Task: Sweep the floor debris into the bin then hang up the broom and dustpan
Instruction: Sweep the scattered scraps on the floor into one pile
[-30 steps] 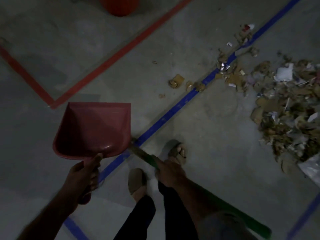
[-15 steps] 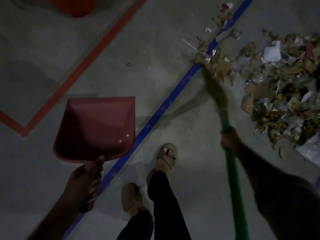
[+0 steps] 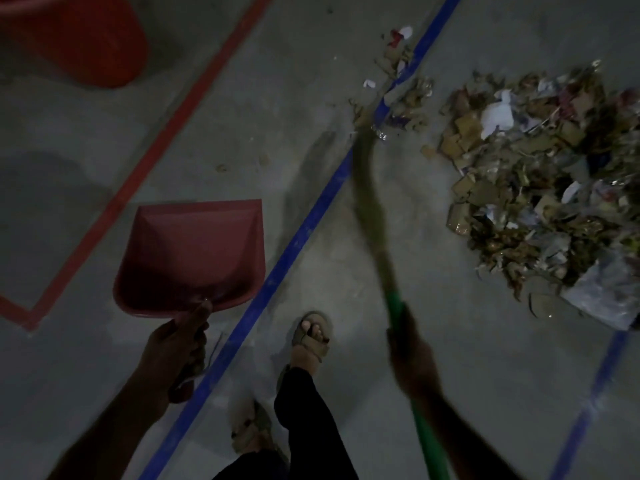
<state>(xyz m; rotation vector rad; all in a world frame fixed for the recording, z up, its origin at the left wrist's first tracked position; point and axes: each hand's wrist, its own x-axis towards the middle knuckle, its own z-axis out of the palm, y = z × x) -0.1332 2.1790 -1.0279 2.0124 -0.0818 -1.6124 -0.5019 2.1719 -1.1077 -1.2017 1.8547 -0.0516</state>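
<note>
- The left hand (image 3: 169, 351) has its grip clenched round the handle of the red dustpan (image 3: 190, 258); the thumb lies along the handle's top, reaching the pan's rear rim.
- The dustpan is held over the concrete floor (image 3: 242, 109) at lower left. Its long axis runs from the handle near the person up to the wide open mouth, which points away from the person, toward the top of the view. Whether it touches the floor cannot be told.
- The right hand (image 3: 410, 344) grips the green shaft of the broom (image 3: 372, 206), fingers wrapped round it just below where the bristles start.
- The broom's long axis slants from lower right to upper left, the bristle end pointing away from the person. The bristles are blurred, and their tip reaches the scattered scraps lying on the blue floor line (image 3: 304, 233).
- The debris pile (image 3: 530, 174), cardboard bits, paper and leaves, lies on the floor at right, near the bristles but to their right.
- A red bin (image 3: 86, 39) shows partly at the upper left corner, well apart from the pile, beyond a red floor line (image 3: 166, 133).
- Two sandalled feet (image 3: 310, 337) stand between the dustpan and the broom, just right of the blue line.
</note>
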